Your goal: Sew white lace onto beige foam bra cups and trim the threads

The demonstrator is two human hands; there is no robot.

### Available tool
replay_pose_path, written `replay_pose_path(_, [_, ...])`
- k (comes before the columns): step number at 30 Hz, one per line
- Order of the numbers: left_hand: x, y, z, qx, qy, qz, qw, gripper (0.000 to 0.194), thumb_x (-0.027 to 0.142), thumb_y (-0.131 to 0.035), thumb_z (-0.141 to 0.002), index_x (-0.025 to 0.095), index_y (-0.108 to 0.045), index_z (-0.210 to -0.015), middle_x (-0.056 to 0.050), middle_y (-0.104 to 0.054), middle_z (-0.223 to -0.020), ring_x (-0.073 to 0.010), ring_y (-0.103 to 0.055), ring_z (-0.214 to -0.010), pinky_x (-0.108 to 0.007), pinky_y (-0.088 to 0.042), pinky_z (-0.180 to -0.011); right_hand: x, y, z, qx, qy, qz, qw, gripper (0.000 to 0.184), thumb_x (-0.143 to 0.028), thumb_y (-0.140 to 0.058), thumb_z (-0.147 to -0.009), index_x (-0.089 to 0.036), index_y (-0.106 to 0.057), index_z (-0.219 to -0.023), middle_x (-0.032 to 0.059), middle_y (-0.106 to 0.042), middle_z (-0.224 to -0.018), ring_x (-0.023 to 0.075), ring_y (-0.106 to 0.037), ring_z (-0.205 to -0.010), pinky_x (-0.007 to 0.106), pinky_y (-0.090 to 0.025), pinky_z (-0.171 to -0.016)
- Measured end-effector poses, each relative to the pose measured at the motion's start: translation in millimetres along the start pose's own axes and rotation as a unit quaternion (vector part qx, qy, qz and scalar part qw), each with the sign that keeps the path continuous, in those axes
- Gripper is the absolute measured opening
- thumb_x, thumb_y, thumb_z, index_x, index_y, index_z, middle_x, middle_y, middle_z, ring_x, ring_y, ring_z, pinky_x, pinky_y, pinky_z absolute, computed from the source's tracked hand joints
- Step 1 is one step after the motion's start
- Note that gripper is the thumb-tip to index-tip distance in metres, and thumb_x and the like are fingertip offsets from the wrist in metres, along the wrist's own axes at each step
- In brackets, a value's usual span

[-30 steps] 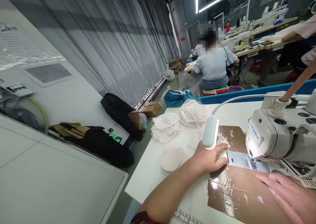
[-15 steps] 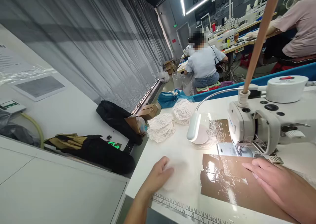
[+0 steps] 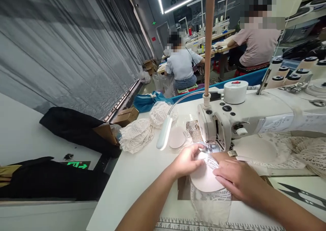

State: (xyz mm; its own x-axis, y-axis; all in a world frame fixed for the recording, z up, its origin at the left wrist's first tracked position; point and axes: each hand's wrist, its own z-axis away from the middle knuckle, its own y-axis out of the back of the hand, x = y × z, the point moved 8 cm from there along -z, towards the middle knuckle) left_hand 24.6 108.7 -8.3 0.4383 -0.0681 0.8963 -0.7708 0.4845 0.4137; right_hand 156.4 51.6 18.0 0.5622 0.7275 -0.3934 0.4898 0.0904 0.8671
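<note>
And in came the left hand (image 3: 187,161), over from the ruler's edge (image 3: 193,223) to the needle (image 3: 210,148), thumb and forefinger apart on the pad (image 3: 207,176)! The right hand (image 3: 235,176) had left the brown sheet for the pad's other side, its pinch impossible to tell. Smooth, pale and rounded, the pad lay beneath the sewing machine (image 3: 207,122), lacy cloth (image 3: 211,207) spilling below.

Open table left, lamp (image 3: 165,132) overhanging, scissors (image 3: 304,194) right
</note>
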Motion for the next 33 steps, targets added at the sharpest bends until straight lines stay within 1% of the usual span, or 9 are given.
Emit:
replay_pose_path(3, [-12.3,10.0,-3.5,0.031,0.025,0.020,0.999,0.036,0.014,-0.058,-0.079,0.013,-0.052,-0.114,0.000,-0.055,-0.081,-0.0103,-0.052,-0.067,-0.020,-0.042,-0.061,2.1,-3.9,-0.1,0.012,-0.004,0.003,1.000,0.029,-0.017,-0.044,-0.094,-0.020,-0.055,-0.067,0.0004,-0.056,-0.069,0.0161,-0.052,-0.064,0.028,-0.034,-0.061])
replay_pose_path(7, [-7.7,6.2,-7.6,0.021,0.026,-0.013,0.999,0.029,0.012,-0.060,-0.075,0.014,-0.057,-0.104,0.002,-0.052,-0.076,-0.0114,-0.050,-0.068,-0.022,-0.041,-0.063,5.6,-6.4,-0.7,0.021,-0.017,0.009,1.000,0.035,-0.022,-0.044,-0.095,-0.020,-0.050,-0.061,-0.0010,-0.053,-0.060,0.0151,-0.048,-0.057,0.029,-0.029,-0.056])
replay_pose_path(13, [8.4,-0.9,-11.4,-0.039,0.030,-0.067,0.997,0.018,0.014,-0.064,-0.069,0.016,-0.063,-0.087,0.004,-0.050,-0.067,-0.0112,-0.044,-0.061,-0.022,-0.033,-0.056,15.2,-7.5,-2.7,0.038,-0.054,0.042,0.997,0.023,-0.020,-0.043,-0.093,-0.022,-0.063,-0.105,0.0055,-0.064,-0.092,0.0182,-0.056,-0.067,0.029,-0.036,-0.058])
replay_pose_path(15, [7.1,1.2,-11.4,-0.068,0.039,-0.067,0.995,0.009,0.017,-0.066,-0.069,0.016,-0.061,-0.077,0.005,-0.047,-0.061,-0.0097,-0.040,-0.056,-0.021,-0.030,-0.052,16.4,-9.9,-2.6,0.035,-0.052,0.050,0.997,0.022,-0.019,-0.042,-0.093,-0.022,-0.064,-0.095,0.0037,-0.061,-0.084,0.0168,-0.053,-0.061,0.029,-0.034,-0.055])
replay_pose_path(19, [-1.3,7.2,-11.6,-0.104,0.055,-0.033,0.992,0.020,0.029,-0.066,-0.074,0.017,-0.051,-0.072,0.005,-0.046,-0.062,-0.0085,-0.041,-0.054,-0.019,-0.032,-0.048,18.0,-12.0,-2.0,0.043,-0.051,0.053,0.996,0.030,-0.020,-0.039,-0.097,-0.021,-0.062,-0.077,0.0027,-0.059,-0.077,0.0172,-0.053,-0.060,0.030,-0.033,-0.056])
replay_pose_path(25, [-4.7,13.0,-14.2,-0.051,0.045,-0.056,0.996,0.014,0.022,-0.056,-0.078,0.018,-0.043,-0.072,0.005,-0.042,-0.063,-0.0074,-0.039,-0.053,-0.018,-0.032,-0.049,20.0,-12.8,-2.4,0.039,-0.071,0.058,0.995,0.029,-0.021,-0.041,-0.095,-0.020,-0.057,-0.070,0.0038,-0.060,-0.078,0.0184,-0.055,-0.060,0.032,-0.037,-0.056])
replay_pose_path(28, [2.6,10.1,-16.5,-0.026,0.014,-0.106,0.994,0.009,0.015,-0.055,-0.076,0.018,-0.047,-0.072,0.004,-0.046,-0.064,-0.0090,-0.043,-0.057,-0.018,-0.035,-0.053,20.7,-10.9,-3.7,0.032,-0.082,0.069,0.994,0.016,-0.020,-0.047,-0.093,-0.019,-0.062,-0.091,0.0077,-0.065,-0.095,0.0235,-0.061,-0.071,0.036,-0.045,-0.060])
replay_pose_path(31, [11.9,9.0,-18.6,0.002,-0.018,-0.161,0.987,0.005,0.012,-0.054,-0.077,0.018,-0.054,-0.076,0.003,-0.051,-0.065,-0.0121,-0.049,-0.060,-0.022,-0.040,-0.058,21.6,-11.5,-6.0,0.013,-0.093,0.097,0.991,0.031,-0.019,-0.051,-0.090,-0.021,-0.059,-0.120,0.0119,-0.064,-0.115,0.0259,-0.064,-0.076,0.039,-0.050,-0.060])
replay_pose_path(33, [19.2,10.7,-17.2,0.031,-0.034,-0.197,0.979,0.010,0.011,-0.050,-0.079,0.017,-0.057,-0.083,0.000,-0.057,-0.072,-0.0155,-0.054,-0.068,-0.026,-0.045,-0.066,23.0,-12.3,-7.2,0.006,-0.103,0.114,0.988,0.033,-0.018,-0.052,-0.090,-0.022,-0.060,-0.122,0.0124,-0.064,-0.118,0.0258,-0.066,-0.076,0.039,-0.052,-0.059])
